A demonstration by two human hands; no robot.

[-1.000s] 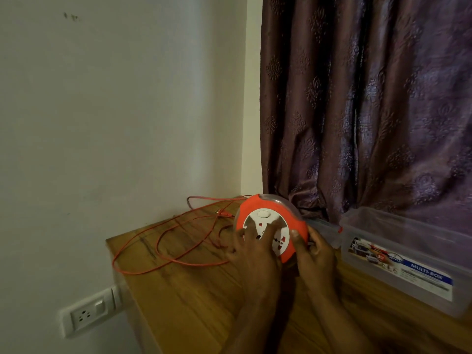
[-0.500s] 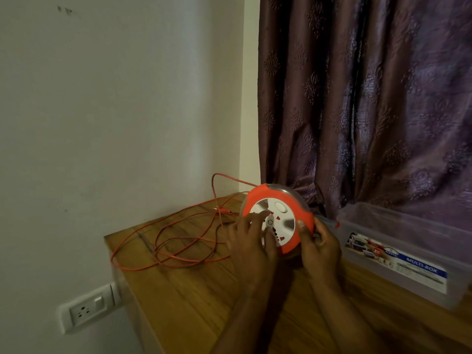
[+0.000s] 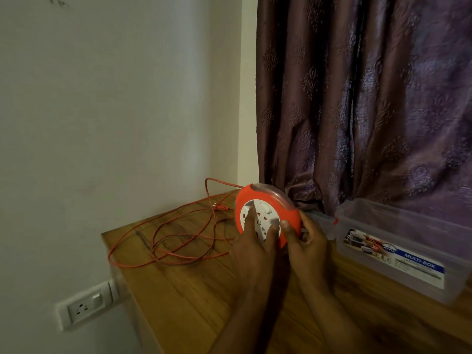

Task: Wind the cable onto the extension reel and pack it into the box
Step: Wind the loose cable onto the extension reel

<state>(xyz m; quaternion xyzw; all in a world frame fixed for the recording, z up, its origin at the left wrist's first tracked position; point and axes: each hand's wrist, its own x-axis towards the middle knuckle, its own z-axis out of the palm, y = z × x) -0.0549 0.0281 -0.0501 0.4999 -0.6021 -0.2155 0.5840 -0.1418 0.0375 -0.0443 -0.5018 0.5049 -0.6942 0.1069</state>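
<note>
Head view. I see the extension reel [image 3: 268,215], an orange round housing with a white socket face, standing on its edge near the back edge of the bench [image 3: 194,290], just in front of the curtain [image 3: 357,98]. Its socket face is turned toward the camera and slightly leftward.

My left hand [image 3: 252,251] lies against the white face, fingers straight and spread, fingertips pressing on the socket plate. My right hand [image 3: 309,246] grips the reel's right rim: the thumb lies on the orange front edge, the other fingers curl round behind the housing. The reel sits between both hands, at their fingertips, above the wrists.

The cable [image 3: 178,241], orange, lies in loose loops on the bench to the left of the reel, reaching toward the bench's left edge. One strand rises in an arch from the loops to the top of the reel. A small plug end rests on the bench just left of the reel.

The box [image 3: 398,254], clear plastic with a blue "MULTI-BOX" label, stands on the bench to the right of the right hand, close beside it. Whether they touch, I cannot tell.

A wall socket [image 3: 84,306] sits on the wall below the bench's left edge.
</note>
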